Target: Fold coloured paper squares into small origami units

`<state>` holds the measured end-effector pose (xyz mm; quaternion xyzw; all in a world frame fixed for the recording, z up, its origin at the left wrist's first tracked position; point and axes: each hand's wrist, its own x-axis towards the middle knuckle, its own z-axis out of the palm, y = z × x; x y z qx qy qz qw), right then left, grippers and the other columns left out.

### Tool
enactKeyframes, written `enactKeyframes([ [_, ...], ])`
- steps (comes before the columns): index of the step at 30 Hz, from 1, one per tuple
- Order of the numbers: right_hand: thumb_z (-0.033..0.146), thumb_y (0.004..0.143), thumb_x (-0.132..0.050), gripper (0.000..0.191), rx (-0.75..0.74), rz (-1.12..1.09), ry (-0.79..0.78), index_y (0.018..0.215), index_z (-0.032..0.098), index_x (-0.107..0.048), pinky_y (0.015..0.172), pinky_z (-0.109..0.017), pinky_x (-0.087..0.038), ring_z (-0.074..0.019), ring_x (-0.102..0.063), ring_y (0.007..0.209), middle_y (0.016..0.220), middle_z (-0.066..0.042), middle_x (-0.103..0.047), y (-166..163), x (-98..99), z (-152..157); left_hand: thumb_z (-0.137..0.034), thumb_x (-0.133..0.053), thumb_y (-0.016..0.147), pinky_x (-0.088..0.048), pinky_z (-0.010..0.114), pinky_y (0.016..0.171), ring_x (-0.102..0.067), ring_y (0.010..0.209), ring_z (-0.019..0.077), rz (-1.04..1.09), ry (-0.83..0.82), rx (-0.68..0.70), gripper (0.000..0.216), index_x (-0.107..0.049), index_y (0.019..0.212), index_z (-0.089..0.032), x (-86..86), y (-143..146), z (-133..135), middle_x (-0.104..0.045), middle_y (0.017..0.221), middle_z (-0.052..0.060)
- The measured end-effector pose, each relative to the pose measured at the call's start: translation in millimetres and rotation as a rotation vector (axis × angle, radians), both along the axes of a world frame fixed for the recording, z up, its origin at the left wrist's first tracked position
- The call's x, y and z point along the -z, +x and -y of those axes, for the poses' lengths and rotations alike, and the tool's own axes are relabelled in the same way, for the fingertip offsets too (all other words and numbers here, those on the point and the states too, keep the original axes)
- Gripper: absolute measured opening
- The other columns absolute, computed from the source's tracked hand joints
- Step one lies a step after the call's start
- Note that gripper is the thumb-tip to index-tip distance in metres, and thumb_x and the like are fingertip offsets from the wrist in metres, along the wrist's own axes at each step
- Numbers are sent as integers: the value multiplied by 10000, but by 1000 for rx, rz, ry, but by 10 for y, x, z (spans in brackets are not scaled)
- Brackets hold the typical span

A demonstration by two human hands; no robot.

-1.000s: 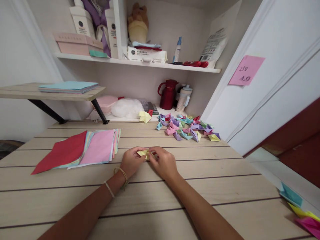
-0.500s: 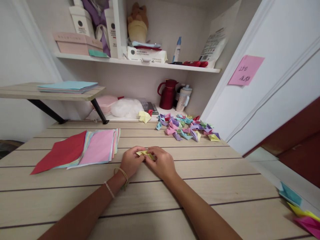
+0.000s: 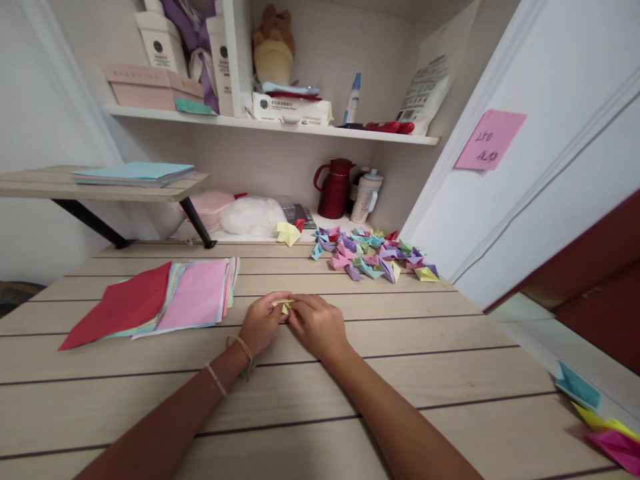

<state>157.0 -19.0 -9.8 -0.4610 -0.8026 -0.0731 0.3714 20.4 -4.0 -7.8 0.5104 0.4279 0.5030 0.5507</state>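
Between my two hands, a small piece of folded yellow paper [image 3: 283, 305] is held just above the wooden table [image 3: 310, 393]. My left hand [image 3: 261, 324] pinches its left side, thumb toward me. From the right, my right hand [image 3: 318, 325] closes over the other side, and its fingers cover much of the paper. Both hands are closed and nearly touch each other. Beyond them on the right lies a heap of small folded paper pieces [image 3: 373, 255] in purple, pink, blue and yellow. A larger yellow folded paper [image 3: 289, 233] sits left of that heap.
Sheets of red paper [image 3: 125, 300] and pink paper [image 3: 195, 297] lie stacked on the left. A raised wooden shelf [image 3: 190, 190] bears blue paper [image 3: 135, 171]. At the back stand a red jug [image 3: 336, 190] and a pale cup [image 3: 367, 197]. More folded papers [image 3: 580, 387] are at the right edge.
My right hand has shifted slightly left over the yellow paper, its fingers now covering more of it. My left hand keeps its pinch.
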Motion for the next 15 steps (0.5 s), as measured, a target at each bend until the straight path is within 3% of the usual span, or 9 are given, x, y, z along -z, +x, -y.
enactKeyframes([
  [4,191,776,-533,170,-26,-45,-46,888,230,-656,773,-292,-474,-180,-601,889,1019,-30,-656,20,-21,-3,-221,-588,657,-533,292,696,-651,793,187,18,-21,-20,301,-607,934,-106,-32,-5,11,-688,888,91],
  [8,288,758,-588,305,-117,-159,-82,1059,242,-603,843,-307,-474,-187,-569,1002,1144,-52,-594,138,-57,-28,-177,-575,645,-529,300,739,-650,791,173,58,-34,-130,260,-616,893,-109,-54,-17,9,-688,848,69],
  [11,285,797,-553,300,-192,-182,-101,1091,234,-586,866,-297,-463,-175,-579,990,1080,-43,-632,258,-76,-56,-137,-550,637,-518,312,776,-642,827,180,57,-36,-210,250,-628,873,-109,-54,-24,-5,-685,831,62],
  [15,253,843,-490,211,-221,-179,-110,997,231,-633,830,-275,-467,-156,-612,892,963,-28,-677,337,-98,-68,-144,-539,646,-511,316,787,-637,861,190,41,-49,-200,253,-627,881,-109,-49,-19,-16,-686,832,66],
])
